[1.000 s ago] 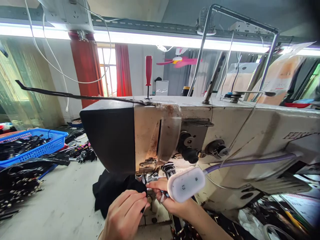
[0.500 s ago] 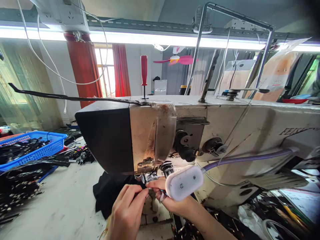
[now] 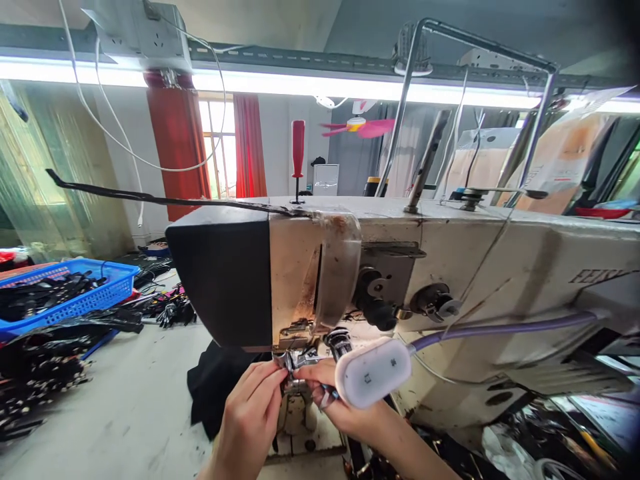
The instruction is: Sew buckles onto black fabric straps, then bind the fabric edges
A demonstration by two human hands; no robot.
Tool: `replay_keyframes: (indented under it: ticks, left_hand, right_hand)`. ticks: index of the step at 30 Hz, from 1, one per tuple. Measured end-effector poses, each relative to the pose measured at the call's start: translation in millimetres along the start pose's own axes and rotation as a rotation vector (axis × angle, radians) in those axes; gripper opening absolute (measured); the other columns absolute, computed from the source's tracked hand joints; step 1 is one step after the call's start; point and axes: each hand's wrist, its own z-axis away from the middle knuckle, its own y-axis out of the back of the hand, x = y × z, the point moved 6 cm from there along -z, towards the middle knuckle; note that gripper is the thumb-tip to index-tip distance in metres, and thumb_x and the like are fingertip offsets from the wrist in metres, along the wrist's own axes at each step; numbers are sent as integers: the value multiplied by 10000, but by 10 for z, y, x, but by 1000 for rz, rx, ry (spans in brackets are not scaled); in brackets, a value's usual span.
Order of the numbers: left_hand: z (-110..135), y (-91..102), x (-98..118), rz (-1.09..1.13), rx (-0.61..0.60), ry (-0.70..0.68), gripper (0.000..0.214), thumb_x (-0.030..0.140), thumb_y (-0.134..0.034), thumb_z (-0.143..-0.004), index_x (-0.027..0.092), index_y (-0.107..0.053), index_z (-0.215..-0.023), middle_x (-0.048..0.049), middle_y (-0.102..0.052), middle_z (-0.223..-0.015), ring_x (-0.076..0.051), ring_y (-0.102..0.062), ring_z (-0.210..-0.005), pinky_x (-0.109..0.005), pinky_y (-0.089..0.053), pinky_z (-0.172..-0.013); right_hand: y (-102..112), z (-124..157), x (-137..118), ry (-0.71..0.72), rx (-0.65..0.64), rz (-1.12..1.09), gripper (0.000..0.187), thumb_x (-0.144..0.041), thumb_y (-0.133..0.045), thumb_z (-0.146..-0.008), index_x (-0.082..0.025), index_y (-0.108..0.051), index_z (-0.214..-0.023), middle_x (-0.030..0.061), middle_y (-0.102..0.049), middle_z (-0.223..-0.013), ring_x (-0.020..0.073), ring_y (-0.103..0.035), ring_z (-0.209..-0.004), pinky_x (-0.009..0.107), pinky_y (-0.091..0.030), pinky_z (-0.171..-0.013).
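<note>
Both hands meet at the needle area of a large sewing machine [image 3: 295, 267]. My left hand [image 3: 250, 413] is closed in a pinch, its fingertips touching the metal parts [image 3: 287, 361] under the machine head; what they hold is too small to make out. Opposite it, my right hand [image 3: 345, 413] has its index finger stretched toward the same spot and its other fingers curled. Something with a bluish-white bit shows in that palm, too hidden to name. A white oval lamp [image 3: 373, 373] covers part of the right hand. Black cloth [image 3: 213, 383] lies behind the left hand.
A blue basket [image 3: 117, 288] of black pieces stands at the left, with a heap of black strips [image 3: 45, 387] before it. A red-handled screwdriver [image 3: 298, 150] stands upright on the machine. A purple flexible lamp neck [image 3: 505, 325] runs along the machine's front.
My left fingertips have moved slightly up and left, against the metal parts. My right hand stays nearly in place. The whole view has shifted a little, with the scene now lower and further right.
</note>
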Motion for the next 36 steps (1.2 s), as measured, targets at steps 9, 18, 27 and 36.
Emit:
replay_keyframes:
  ticks: [9, 18, 27, 36]
  left_hand:
    - [2, -29, -78, 47, 6, 31, 263, -47, -520, -841, 148, -662, -945, -59, -681, -904, -127, -631, -864, -215, -536, -817]
    - [-31, -18, -82, 29, 19, 19, 237, -32, -526, -843, 145, -662, -920, -55, -680, -868, -126, -635, -837, -204, -536, -798]
    - [57, -51, -112, -35, 34, 48, 207, 13, -551, -853, 168, -649, -950, -57, -691, -896, -152, -645, -847, -260, -539, -816]
    - [386, 201, -285, 486, -114, 1072, 313, 427, -598, -813, 169, -712, -949, -62, -716, -825, -206, -659, -765, -294, -531, -673]
  right_hand:
    - [4, 30, 10, 21, 33, -3, 282, -195, -507, -883, -220, -709, -1079, 56, -744, -1035, 226, -685, -963, 362, -522, -928]
    - [44, -14, -55, -49, -25, 15, 308, -158, -496, -863, -227, -703, -1080, 56, -737, -1021, 228, -672, -966, 339, -515, -880]
    - [165, 481, -118, -398, -29, 103, 265, -228, -583, -854, -204, -619, -1115, 61, -702, -941, 216, -662, -835, 286, -530, -726]
    - [-65, 707, -407, -227, 358, -58, 254, -216, -560, -920, -272, -607, -1163, 32, -659, -1011, 155, -650, -918, 218, -534, -802]
